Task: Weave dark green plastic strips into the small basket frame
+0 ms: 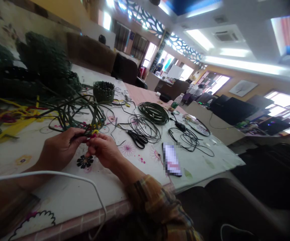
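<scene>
Both hands' fingers pinch the woven strip bundle (91,133) between them, its dark strands (79,112) fanning away beyond the left hand (60,147) and right hand (104,150).

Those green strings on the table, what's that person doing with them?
A person's two hands are pinching a small piece of weaving, the left hand and right hand meeting over a flowered tablecloth. Dark green strips fan out from where they grip. Black scissors lie just past the right hand, with a green coil and a small woven basket farther back.
</scene>
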`<state>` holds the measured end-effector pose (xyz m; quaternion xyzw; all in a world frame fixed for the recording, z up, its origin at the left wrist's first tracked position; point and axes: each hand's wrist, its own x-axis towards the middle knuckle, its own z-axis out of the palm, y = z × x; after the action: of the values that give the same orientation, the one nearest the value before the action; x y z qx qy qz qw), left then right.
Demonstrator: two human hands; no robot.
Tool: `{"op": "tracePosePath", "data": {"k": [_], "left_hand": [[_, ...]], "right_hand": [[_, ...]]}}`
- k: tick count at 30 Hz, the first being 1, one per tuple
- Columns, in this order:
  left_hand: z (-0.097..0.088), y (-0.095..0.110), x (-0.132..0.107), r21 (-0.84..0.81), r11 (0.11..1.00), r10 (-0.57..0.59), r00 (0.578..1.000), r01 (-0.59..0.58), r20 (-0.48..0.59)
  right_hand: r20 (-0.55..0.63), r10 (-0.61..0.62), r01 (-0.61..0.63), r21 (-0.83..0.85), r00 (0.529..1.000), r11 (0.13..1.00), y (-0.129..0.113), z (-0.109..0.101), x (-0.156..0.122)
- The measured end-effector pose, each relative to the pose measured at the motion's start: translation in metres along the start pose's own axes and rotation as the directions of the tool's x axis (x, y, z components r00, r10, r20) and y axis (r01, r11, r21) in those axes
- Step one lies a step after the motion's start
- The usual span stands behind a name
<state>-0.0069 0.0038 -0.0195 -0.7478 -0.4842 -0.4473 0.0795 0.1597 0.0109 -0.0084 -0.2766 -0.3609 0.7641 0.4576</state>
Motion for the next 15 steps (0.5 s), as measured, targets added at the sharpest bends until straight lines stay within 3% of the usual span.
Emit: {"op": "tracePosePath", "data": {"k": [4, 6, 7, 9, 11, 13, 15], "left_hand": [[-0.001, -0.0021, 0.0025, -0.059, 0.985, -0.161, 0.985, 0.165, 0.06], [-0.002, -0.004, 0.0047, -0.088, 0.968, -0.229, 0.97, 0.236, 0.08], [-0.0027, -0.0045, 0.0058, -0.102, 0.958, -0.259, 0.962, 0.267, 0.084], [-0.0044, -0.0042, 0.0077, -0.13, 0.944, -0.294, 0.951, 0.304, 0.094], [-0.0062, -0.0018, 0.0088, -0.153, 0.939, -0.296, 0.949, 0.309, 0.106], [-0.0078, 0.0017, 0.0091, -0.174, 0.94, -0.277, 0.954, 0.294, 0.114], [-0.0089, 0.0049, 0.0088, -0.202, 0.939, -0.26, 0.958, 0.279, 0.117]], "right_hand": [[0.065, -0.015, 0.023, -0.112, 0.998, 0.993, 0.001, -0.0037, -0.0001], [0.053, -0.118, 0.128, -0.281, 0.992, 0.951, 0.0023, -0.0057, -0.0006], [0.035, -0.212, 0.207, -0.411, 0.977, 0.888, 0.0028, -0.0064, -0.001], [0.052, -0.439, 0.346, -0.702, 0.897, 0.623, 0.0032, -0.0071, -0.0014], [0.169, -0.577, 0.374, -0.891, 0.799, 0.257, 0.003, -0.0071, -0.001], [0.276, -0.602, 0.325, -0.945, 0.749, -0.029, 0.0032, -0.0071, 0.0009], [0.326, -0.603, 0.262, -0.945, 0.728, -0.194, 0.0043, -0.0077, 0.004]]}}
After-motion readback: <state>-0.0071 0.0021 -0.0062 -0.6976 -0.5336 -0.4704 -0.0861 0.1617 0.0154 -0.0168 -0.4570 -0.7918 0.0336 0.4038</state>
